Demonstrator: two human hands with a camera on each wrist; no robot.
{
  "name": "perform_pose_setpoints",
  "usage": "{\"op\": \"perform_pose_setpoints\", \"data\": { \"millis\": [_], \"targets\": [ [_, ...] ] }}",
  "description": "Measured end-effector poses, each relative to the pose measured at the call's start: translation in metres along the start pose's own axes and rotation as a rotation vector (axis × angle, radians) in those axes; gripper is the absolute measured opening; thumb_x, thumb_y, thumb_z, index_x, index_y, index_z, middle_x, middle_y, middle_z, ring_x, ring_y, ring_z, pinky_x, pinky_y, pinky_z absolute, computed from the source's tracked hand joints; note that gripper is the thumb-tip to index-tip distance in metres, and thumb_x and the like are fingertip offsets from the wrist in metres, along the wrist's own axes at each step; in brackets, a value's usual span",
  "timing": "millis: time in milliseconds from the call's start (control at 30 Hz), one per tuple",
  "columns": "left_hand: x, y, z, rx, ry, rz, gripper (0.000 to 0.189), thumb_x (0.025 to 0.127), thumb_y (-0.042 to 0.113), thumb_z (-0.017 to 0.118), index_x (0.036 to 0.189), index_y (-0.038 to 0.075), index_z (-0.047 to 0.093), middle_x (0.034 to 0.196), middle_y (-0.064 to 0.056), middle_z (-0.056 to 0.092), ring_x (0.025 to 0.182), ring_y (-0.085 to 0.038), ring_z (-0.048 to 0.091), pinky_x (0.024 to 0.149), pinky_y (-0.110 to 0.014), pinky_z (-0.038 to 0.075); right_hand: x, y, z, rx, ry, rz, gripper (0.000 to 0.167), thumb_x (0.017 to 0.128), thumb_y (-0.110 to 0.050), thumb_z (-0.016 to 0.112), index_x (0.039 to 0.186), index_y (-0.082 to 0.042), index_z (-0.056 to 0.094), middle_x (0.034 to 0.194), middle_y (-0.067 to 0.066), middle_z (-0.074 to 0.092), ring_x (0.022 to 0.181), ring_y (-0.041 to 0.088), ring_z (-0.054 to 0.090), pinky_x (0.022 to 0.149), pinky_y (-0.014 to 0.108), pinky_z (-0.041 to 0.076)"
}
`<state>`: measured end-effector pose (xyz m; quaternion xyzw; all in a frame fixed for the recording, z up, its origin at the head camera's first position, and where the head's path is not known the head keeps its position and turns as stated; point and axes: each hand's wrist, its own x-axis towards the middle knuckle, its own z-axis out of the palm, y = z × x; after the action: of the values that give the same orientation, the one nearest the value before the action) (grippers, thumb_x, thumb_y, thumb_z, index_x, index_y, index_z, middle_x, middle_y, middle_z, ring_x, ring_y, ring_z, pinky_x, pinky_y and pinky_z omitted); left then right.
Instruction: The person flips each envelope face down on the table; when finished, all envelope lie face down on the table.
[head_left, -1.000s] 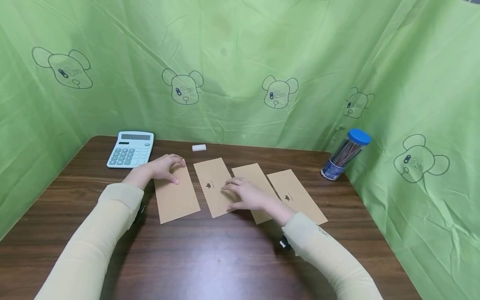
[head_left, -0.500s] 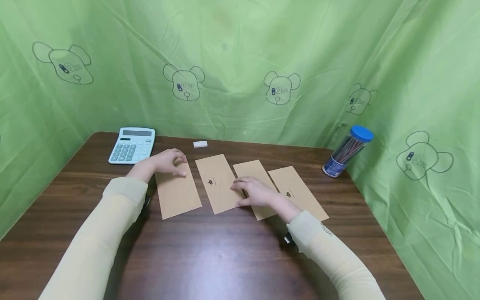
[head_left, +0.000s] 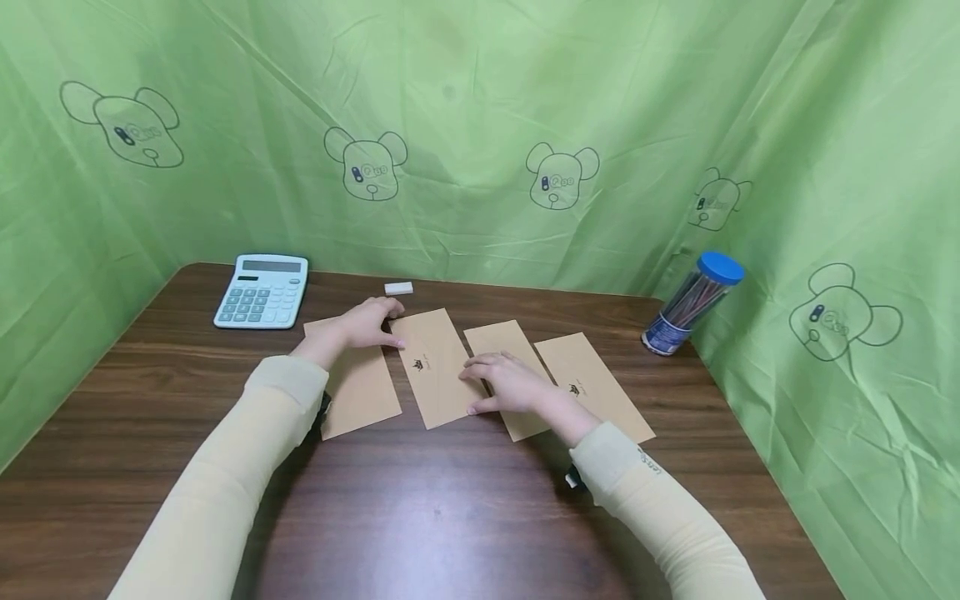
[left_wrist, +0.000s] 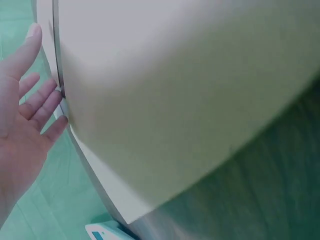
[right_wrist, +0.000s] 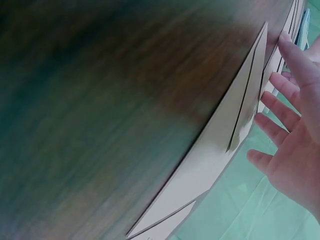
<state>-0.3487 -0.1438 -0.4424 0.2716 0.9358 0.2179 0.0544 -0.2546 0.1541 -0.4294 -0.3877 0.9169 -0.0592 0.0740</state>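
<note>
Several brown kraft-paper envelopes lie fanned side by side on the table. My left hand [head_left: 365,323] is over the gap between the leftmost envelope [head_left: 360,390] and the second envelope [head_left: 431,392], its thumb at the second one's left edge. Loosely bent fingers of my right hand [head_left: 513,383] come to the second envelope's right edge, and the palm is above the third envelope [head_left: 501,337]. A small black crown marks the second and the rightmost envelope [head_left: 607,392]. In the wrist views, the left hand [left_wrist: 22,130] and right hand [right_wrist: 295,125] have spread fingers, gripping nothing.
A light blue calculator [head_left: 262,292] lies at the back left, and a white eraser-like block [head_left: 398,288] near the back edge. At the right edge stands a clear tube [head_left: 690,304] of pencil-like sticks with a blue lid. Green curtains [head_left: 465,100] surround the wooden table [head_left: 420,517].
My left hand has moved right, from the leftmost envelope to the left edge of the second. My right hand has shifted slightly right, then stayed nearly still. The envelopes keep their places.
</note>
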Motion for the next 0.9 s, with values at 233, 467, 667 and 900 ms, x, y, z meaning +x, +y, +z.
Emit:
{"op": "perform_pose_setpoints", "data": {
  "millis": [233,467,667,900],
  "targets": [
    [0.006,-0.001,0.002,-0.028,0.027,0.027,0.052,0.075,0.027,0.08,0.113,0.0,0.056,0.108,-0.017,0.057,0.105,-0.032,0.05,0.096,-0.045,0.038,-0.001,-0.001,0.0,0.002,0.014,-0.009,0.06,0.079,-0.044,0.072,0.129,-0.013,0.057,0.138,0.01,0.05,0.131,0.029,0.041,0.109,0.053,0.028],
    [0.005,-0.006,-0.007,-0.107,0.033,0.086,0.045,0.07,0.011,0.083,0.108,0.002,0.06,0.109,-0.014,0.055,0.098,-0.029,0.056,0.091,-0.043,0.042,0.0,-0.001,0.0,0.016,0.024,-0.026,0.06,0.079,-0.042,0.073,0.128,-0.011,0.057,0.137,0.012,0.051,0.13,0.03,0.042,0.109,0.05,0.028],
    [0.005,-0.007,-0.008,-0.086,0.042,0.132,0.042,0.067,0.005,0.082,0.105,0.007,0.063,0.114,-0.015,0.05,0.1,-0.029,0.056,0.092,-0.044,0.042,-0.001,0.002,0.004,0.038,0.018,-0.023,0.061,0.08,-0.043,0.072,0.13,-0.012,0.055,0.139,0.009,0.048,0.131,0.027,0.041,0.111,0.045,0.027],
    [0.003,-0.005,-0.012,-0.085,0.087,0.144,0.032,0.071,0.003,0.08,0.099,0.009,0.067,0.113,-0.013,0.053,0.094,-0.027,0.055,0.087,-0.042,0.045,0.0,0.001,0.004,0.088,0.033,-0.044,0.061,0.081,-0.041,0.072,0.13,-0.011,0.055,0.136,0.009,0.049,0.129,0.025,0.042,0.11,0.04,0.03]
  ]
}}
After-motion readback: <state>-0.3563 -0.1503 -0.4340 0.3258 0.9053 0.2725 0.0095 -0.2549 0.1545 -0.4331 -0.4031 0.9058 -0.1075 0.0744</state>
